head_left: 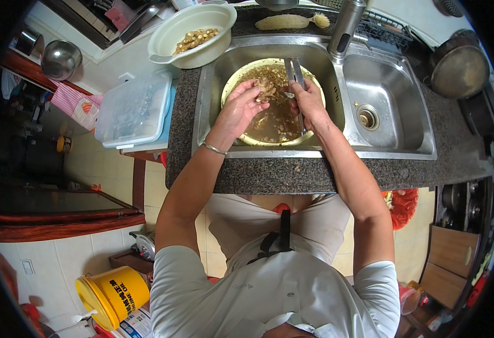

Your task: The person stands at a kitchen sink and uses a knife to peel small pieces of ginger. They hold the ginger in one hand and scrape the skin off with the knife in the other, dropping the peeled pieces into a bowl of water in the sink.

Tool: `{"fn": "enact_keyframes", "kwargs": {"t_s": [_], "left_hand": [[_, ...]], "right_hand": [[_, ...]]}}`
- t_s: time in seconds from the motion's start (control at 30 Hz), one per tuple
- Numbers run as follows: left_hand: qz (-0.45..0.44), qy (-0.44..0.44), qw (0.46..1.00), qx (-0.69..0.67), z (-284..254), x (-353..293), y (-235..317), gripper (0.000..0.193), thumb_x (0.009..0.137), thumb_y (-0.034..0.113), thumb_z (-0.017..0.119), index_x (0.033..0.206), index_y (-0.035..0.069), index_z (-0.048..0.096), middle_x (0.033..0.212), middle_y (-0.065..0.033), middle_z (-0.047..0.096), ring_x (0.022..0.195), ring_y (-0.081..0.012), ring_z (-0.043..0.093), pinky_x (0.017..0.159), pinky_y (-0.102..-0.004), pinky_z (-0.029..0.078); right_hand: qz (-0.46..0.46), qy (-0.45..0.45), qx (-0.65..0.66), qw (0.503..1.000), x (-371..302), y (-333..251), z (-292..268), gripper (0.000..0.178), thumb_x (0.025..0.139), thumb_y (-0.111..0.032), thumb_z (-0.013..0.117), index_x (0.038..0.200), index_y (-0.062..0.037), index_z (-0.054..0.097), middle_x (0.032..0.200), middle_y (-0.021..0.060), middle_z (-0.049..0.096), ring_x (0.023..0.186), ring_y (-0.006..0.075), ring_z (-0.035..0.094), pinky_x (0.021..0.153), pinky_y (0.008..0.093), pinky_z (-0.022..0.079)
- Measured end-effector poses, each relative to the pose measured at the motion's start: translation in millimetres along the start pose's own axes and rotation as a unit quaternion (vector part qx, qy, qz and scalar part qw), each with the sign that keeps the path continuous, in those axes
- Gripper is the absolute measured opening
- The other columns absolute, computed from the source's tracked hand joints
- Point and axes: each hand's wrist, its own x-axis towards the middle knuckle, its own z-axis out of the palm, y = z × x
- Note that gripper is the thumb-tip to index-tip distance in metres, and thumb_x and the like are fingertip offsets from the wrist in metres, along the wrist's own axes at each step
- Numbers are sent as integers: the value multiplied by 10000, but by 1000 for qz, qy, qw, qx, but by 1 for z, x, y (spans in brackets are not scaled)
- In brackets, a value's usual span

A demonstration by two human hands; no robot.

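Note:
My left hand point(241, 107) pinches a brown, knobby, root-like piece point(266, 90) over a pale yellow basin point(227, 93) in the left sink bowl. My right hand point(310, 104) is closed around a long metal tool with two parallel bars point(293, 70), which slants across the basin's right side. A small pointed metal tip shows beside the right fingers, close to the brown piece; what it belongs to I cannot tell. Murky brown water point(269, 125) with floating bits and scraps fills the basin.
A pale bowl with handles point(159, 48) at the back left contains several yellowish-brown pieces. The faucet point(347, 28) stands behind the sink divider, with the right sink bowl point(396, 84) beside it. A loofah-like scrubber point(283, 22) lies behind the sink. Pans point(460, 67) stand at the right.

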Motion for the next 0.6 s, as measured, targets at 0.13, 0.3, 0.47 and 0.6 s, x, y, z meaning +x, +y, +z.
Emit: {"fn": "enact_keyframes", "kwargs": {"t_s": [0.13,0.3,0.47,0.6], "left_hand": [[-2,4,1000,-17,1,0,1,267,968,84,574,1216,64,478,1141,-69,582,988,-195,607,883,-399,535],[1,22,1000,0,-2,1,-1,263,956,87,600,1200,64,504,1074,-56,606,944,-167,614,832,-352,536],[1,19,999,48,-6,3,-4,302,945,89,620,1227,53,518,973,-22,618,819,-113,583,710,-276,501],[-3,11,999,47,-3,2,-5,321,942,81,622,1242,32,519,972,-21,612,784,-108,564,688,-267,489]], "right_hand": [[-7,-56,1,998,0,2,3,185,991,-216,550,1030,-37,575,832,64,672,488,77,470,406,242,373],[9,-88,18,996,-8,-3,9,182,997,-237,552,997,-56,570,817,47,672,507,66,477,418,230,378],[-4,-89,14,996,-7,-4,9,226,984,-284,590,979,-59,576,760,9,619,520,56,489,426,215,383],[-17,-107,-8,994,-8,-3,9,252,958,-293,644,981,-49,585,713,-27,551,531,47,497,429,205,386]]}}
